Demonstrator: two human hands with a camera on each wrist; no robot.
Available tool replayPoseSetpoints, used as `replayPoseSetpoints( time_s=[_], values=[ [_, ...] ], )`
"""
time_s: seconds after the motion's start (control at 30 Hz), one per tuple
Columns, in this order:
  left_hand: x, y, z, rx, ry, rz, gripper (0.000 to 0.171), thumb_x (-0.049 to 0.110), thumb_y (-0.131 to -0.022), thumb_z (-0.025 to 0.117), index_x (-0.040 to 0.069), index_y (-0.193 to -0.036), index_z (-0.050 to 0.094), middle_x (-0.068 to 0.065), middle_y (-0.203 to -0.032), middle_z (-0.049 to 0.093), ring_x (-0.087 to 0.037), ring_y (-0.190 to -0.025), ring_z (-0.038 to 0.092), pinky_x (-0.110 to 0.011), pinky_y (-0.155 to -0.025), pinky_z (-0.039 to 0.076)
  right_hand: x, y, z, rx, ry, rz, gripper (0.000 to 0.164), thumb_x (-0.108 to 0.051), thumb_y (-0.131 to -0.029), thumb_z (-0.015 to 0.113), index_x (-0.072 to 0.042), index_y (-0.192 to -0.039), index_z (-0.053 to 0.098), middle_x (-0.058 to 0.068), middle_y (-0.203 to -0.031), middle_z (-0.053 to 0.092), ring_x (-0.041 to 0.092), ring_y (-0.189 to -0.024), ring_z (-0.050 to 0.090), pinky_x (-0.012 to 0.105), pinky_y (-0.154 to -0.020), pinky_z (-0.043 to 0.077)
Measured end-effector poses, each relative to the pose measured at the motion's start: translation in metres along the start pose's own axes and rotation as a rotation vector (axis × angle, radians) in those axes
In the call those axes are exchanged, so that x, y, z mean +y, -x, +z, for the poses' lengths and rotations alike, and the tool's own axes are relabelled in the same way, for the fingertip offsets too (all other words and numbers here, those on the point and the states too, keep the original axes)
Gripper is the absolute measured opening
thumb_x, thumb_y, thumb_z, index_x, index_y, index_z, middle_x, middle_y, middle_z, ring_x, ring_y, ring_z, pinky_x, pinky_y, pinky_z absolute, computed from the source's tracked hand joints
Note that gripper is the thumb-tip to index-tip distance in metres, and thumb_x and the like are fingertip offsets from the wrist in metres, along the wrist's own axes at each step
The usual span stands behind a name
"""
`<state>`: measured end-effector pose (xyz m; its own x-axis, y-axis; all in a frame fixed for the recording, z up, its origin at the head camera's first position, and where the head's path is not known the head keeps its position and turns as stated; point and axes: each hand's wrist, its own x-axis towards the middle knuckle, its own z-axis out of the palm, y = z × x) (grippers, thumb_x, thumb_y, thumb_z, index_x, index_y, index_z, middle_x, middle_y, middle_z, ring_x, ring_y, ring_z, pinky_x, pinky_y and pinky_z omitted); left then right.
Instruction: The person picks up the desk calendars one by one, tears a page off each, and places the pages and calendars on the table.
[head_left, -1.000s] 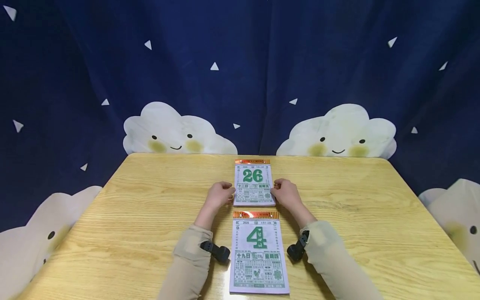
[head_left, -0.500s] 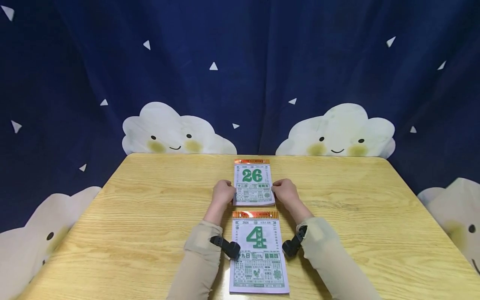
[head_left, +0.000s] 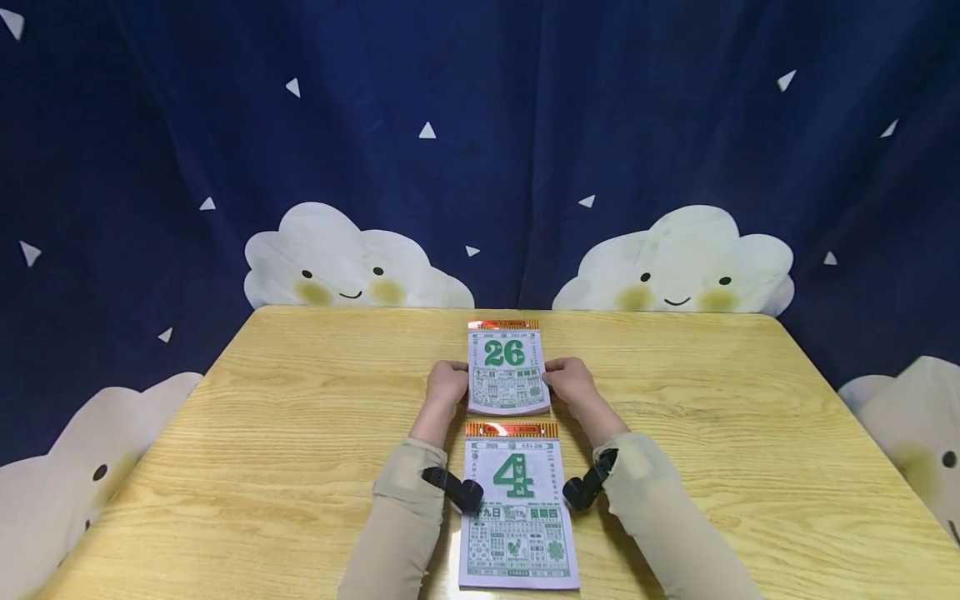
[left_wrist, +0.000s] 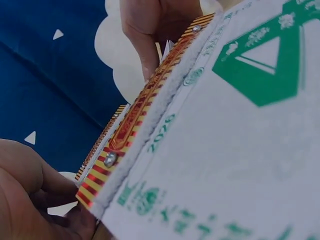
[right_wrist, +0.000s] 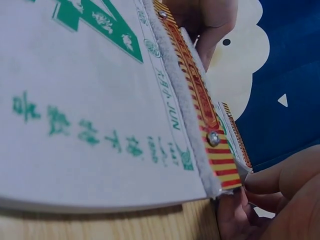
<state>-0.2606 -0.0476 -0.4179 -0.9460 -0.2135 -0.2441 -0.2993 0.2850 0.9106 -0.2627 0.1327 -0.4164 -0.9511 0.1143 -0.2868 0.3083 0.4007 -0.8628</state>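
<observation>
Two tear-off calendars with red-and-gold striped bindings lie in line on the table in the head view. The far calendar [head_left: 508,375] shows a green 26, and its bottom edge bows. My left hand [head_left: 447,382] grips it by the left edge, the thumb side toward the pages. Opposite, my right hand [head_left: 572,381] pinches the right edge. The near calendar [head_left: 517,533], with a green 4, lies flat below both hands and fills much of each wrist view. Behind its binding, in the right wrist view, fingers [right_wrist: 265,182] hold the far calendar's edge.
The wooden table [head_left: 300,433] extends widely to both sides. Its far edge lies just behind the far calendar, against a dark blue curtain [head_left: 510,150] printed with clouds. Black wrist cameras [head_left: 465,496] hang over the near calendar's sides.
My left hand has moved right and closed on the far calendar's left edge. The right hand has stayed at the right edge. The calendar's lower edge has become more bowed.
</observation>
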Motion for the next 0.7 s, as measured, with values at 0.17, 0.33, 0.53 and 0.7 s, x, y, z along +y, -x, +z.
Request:
replayPoseSetpoints(
  time_s=[0.17, 0.33, 0.53, 0.7],
  values=[
    [-0.002, 0.001, -0.002, -0.029, 0.063, 0.032, 0.033, 0.017, -0.09, 0.054, -0.005, -0.115, 0.059, -0.02, -0.119, 0.057, -0.028, -0.109, 0.053, -0.037, -0.09, 0.046, -0.001, 0.004, -0.001, 0.011, -0.035, -0.008, 0.032, 0.0, -0.087, 0.05, 0.008, -0.118, 0.054, 0.023, -0.118, 0.053, 0.026, -0.103, 0.05, 0.034, -0.086, 0.045],
    [-0.007, 0.0, -0.008, -0.079, 0.12, 0.048, 0.034, 0.016, -0.089, 0.056, -0.002, -0.118, 0.058, -0.018, -0.117, 0.058, -0.026, -0.102, 0.055, -0.034, -0.085, 0.048, -0.001, 0.007, 0.0, 0.041, -0.068, 0.001, 0.031, -0.001, -0.087, 0.052, 0.004, -0.117, 0.056, 0.02, -0.117, 0.054, 0.024, -0.1, 0.05, 0.03, -0.081, 0.042],
    [-0.009, -0.002, -0.014, -0.089, 0.266, 0.058, 0.033, 0.01, -0.088, 0.057, 0.001, -0.12, 0.058, -0.017, -0.116, 0.06, -0.02, -0.098, 0.058, -0.033, -0.086, 0.048, -0.004, 0.01, 0.002, 0.062, -0.202, -0.007, 0.036, 0.0, -0.087, 0.051, 0.0, -0.123, 0.053, 0.019, -0.12, 0.05, 0.026, -0.104, 0.048, 0.035, -0.088, 0.044],
    [-0.008, 0.0, -0.016, -0.066, 0.343, 0.095, 0.032, 0.007, -0.087, 0.059, 0.003, -0.119, 0.059, -0.015, -0.116, 0.06, -0.013, -0.089, 0.058, -0.03, -0.082, 0.049, -0.005, 0.013, 0.003, 0.074, -0.298, -0.055, 0.035, 0.0, -0.088, 0.051, 0.0, -0.123, 0.053, 0.021, -0.118, 0.054, 0.025, -0.102, 0.054, 0.035, -0.084, 0.048]
  ],
)
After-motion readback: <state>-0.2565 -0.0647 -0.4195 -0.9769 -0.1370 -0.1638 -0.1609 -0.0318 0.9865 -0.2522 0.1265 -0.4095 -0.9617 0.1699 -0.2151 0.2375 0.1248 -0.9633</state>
